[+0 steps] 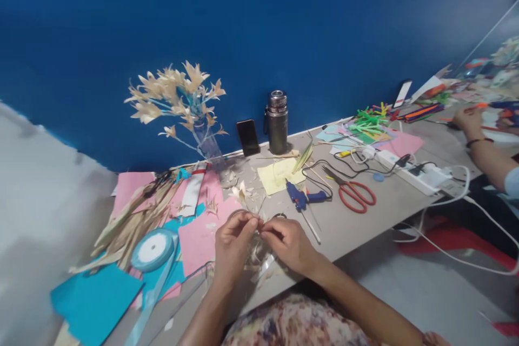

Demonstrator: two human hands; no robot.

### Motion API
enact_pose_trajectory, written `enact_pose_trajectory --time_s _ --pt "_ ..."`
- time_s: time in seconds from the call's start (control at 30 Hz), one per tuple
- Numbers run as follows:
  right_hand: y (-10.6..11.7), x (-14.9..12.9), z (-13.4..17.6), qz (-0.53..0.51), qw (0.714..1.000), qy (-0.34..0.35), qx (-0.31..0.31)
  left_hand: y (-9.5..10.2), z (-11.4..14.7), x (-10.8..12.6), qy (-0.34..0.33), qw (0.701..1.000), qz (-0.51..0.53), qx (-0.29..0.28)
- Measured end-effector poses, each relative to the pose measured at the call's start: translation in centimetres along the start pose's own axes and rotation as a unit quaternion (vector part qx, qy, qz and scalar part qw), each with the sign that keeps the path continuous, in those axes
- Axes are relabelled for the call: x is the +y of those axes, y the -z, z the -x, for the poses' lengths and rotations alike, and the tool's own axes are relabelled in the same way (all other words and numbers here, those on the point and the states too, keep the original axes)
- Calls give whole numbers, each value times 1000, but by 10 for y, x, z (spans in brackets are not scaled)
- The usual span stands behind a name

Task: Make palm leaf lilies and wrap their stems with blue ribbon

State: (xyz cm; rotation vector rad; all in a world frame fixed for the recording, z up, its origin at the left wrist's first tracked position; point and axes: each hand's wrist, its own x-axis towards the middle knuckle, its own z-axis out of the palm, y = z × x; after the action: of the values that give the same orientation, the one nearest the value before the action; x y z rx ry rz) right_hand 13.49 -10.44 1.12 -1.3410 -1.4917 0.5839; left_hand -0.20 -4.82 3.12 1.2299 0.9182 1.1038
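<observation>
My left hand (236, 240) and my right hand (291, 242) meet over the front of the table, thumbs and fingertips pinched together. Whatever sits between the fingertips is too small and blurred to make out. Just beyond them a pale dried-husk flower (240, 192) lies among husk scraps, and more shreds (254, 254) are strewn beneath my hands. To the right of my right hand is a blue glue gun (299, 195), with red-handled scissors (353, 194) farther right. Pink paper (200, 240) spreads beside my left hand.
A vase (208, 146) of husk flowers, a phone (247, 138) and a flask (278, 124) stand along the blue wall. Dried husks (130, 221) and a ribbon roll (152, 248) lie left. Cords run from a power strip (409, 172); another person's hand (469, 121) is far right.
</observation>
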Motion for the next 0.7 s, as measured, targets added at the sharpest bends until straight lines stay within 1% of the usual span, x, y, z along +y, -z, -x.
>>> enact_pose_trajectory --time_s 0.07,0.1,0.13,0.17,0.2,0.23,0.27,0.3,0.37,0.43,0.5,0.6,0.67,0.7 --pt "8 3 3 -1 1000 -3 -30 1 3 -6 11 1000 -7 0" --pt "15 7 5 3 999 -9 -33 3 3 -9 19 1000 -15 0" --pt "24 12 7 16 999 -20 -23 4 3 -12 27 999 -23 1" --pt "34 19 10 39 998 -39 8 6 3 -14 34 999 -28 4" --pt "45 27 12 72 994 -64 60 7 3 -16 40 999 -30 8" --pt "56 36 15 117 983 -89 111 7 3 -17 47 998 -31 9" --pt "66 46 18 164 969 -109 148 7 4 -18 56 998 -30 10" --pt "74 55 20 203 959 -120 158 5 4 -19 64 997 -29 9" --pt "85 72 24 261 946 -137 136 1 4 -19 72 997 -31 -3" --pt "89 82 27 296 939 -146 101 -5 5 -18 63 997 -35 -27" --pt "89 85 27 298 939 -146 91 -10 5 -17 48 997 -39 -50" --pt "85 76 23 231 956 -114 140 -15 5 -16 20 996 -59 -64" --pt "78 64 18 160 969 -78 169 -16 5 -16 -14 995 -87 -56" --pt "73 57 15 122 976 -60 170 -17 5 -17 -33 993 -104 -49"
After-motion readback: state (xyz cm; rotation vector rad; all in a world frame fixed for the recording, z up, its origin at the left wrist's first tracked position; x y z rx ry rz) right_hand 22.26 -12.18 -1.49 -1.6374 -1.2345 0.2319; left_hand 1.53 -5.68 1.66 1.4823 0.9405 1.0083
